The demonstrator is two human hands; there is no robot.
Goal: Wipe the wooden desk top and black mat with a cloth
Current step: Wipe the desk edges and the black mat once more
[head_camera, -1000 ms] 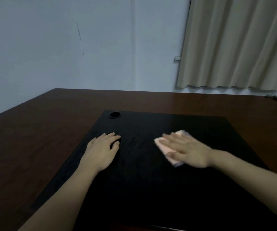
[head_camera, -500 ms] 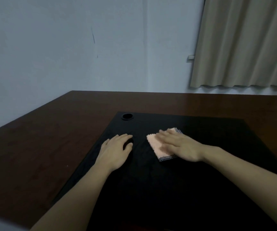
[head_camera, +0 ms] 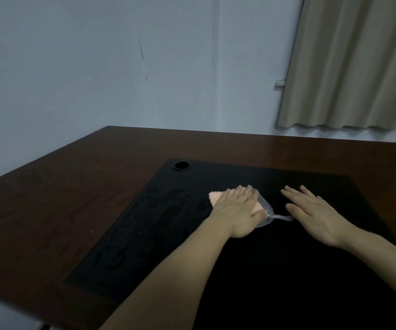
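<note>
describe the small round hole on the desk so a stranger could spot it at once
Find the black rectangular mat on the dark brown wooden desk top. At its far left corner sits the small round black hole, the only ringed circle there.

cloth (head_camera: 216, 196) mostly hidden under left hand (head_camera: 236, 211), mat (head_camera: 144, 229) cut off below

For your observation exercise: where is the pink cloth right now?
In the head view, the pink cloth lies on the black mat, pressed flat under the left hand, just left of the right hand.

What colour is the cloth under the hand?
Pale pink cloth with a grey mesh edge, seen in the head view.
</note>
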